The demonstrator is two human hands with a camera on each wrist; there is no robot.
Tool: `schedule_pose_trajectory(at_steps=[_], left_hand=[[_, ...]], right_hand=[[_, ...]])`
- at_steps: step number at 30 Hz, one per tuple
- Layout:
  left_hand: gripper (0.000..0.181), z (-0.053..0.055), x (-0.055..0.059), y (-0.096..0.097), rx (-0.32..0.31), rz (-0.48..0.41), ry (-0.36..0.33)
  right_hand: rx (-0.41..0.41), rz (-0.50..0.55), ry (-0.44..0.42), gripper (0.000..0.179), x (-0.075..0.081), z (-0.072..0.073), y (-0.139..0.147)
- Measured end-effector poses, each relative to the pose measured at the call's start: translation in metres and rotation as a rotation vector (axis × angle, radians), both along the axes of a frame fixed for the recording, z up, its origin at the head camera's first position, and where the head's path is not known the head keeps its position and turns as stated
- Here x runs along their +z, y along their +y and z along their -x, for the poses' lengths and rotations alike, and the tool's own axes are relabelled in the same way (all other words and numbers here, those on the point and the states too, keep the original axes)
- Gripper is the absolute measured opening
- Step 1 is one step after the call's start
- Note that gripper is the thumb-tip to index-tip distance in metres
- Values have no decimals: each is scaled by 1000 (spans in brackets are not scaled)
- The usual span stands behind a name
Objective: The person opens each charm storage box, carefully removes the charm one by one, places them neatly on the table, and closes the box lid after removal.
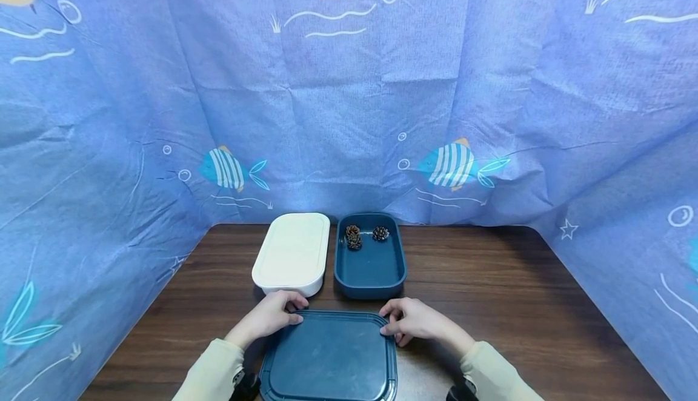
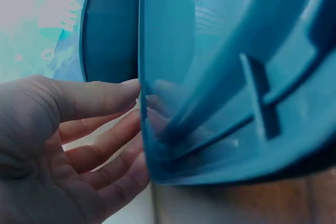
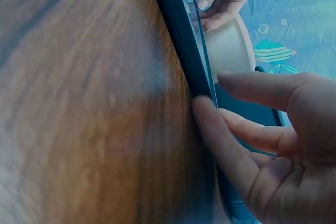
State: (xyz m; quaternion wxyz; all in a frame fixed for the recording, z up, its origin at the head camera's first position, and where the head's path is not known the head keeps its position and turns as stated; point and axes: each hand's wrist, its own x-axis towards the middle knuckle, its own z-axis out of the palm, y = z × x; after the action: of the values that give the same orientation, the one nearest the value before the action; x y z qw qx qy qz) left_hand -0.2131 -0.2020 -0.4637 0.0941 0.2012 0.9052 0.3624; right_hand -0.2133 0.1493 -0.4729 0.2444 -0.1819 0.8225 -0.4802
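Note:
A dark blue rectangular lid (image 1: 332, 355) with a grooved rim lies flat before me at the table's near edge. My left hand (image 1: 272, 316) pinches its far left corner. At the far right corner, my right hand (image 1: 417, 320) grips the rim between thumb and fingers. Just beyond the lid stands an uncovered dark blue box (image 1: 371, 277) holding a few brown pine cones (image 1: 354, 241) near its far end. In the left wrist view the lid's edge (image 2: 143, 40) meets the thumb and fingertips. The right wrist view shows the fingers at the lid's side edge.
A white box with its lid on (image 1: 294, 249) stands left of the blue box, close to my left hand. Dark wood tabletop (image 1: 491, 304) extends to both sides. A blue fish-patterned curtain (image 1: 349, 116) hangs behind and along the sides.

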Motion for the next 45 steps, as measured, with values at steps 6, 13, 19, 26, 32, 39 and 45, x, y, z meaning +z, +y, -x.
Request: schedule_pose_trajectory(at_steps=[6,13,19,26,32,39,45], left_hand=[[25,-12,14,3,-31,-33,-7],[28,-14,48,8,-2,-76,93],[28,-12,68,-3,122,-72,238],[36,-5,75,-30,261,-126,353],[42,1,75,-48,366,-193,331],[60,14,65,-59,473,-245,234],[78,25,49,-67,473,-227,141]], right_hand=[[55,-16,159,29,0,-2,-1],[55,-46,335,35,24,1,-5],[-18,-21,384,40,40,8,-20],[-85,17,426,48,52,17,-43],[-98,72,416,59,54,26,-70],[-126,64,367,71,52,34,-92],[-126,32,321,80,43,39,-102]])
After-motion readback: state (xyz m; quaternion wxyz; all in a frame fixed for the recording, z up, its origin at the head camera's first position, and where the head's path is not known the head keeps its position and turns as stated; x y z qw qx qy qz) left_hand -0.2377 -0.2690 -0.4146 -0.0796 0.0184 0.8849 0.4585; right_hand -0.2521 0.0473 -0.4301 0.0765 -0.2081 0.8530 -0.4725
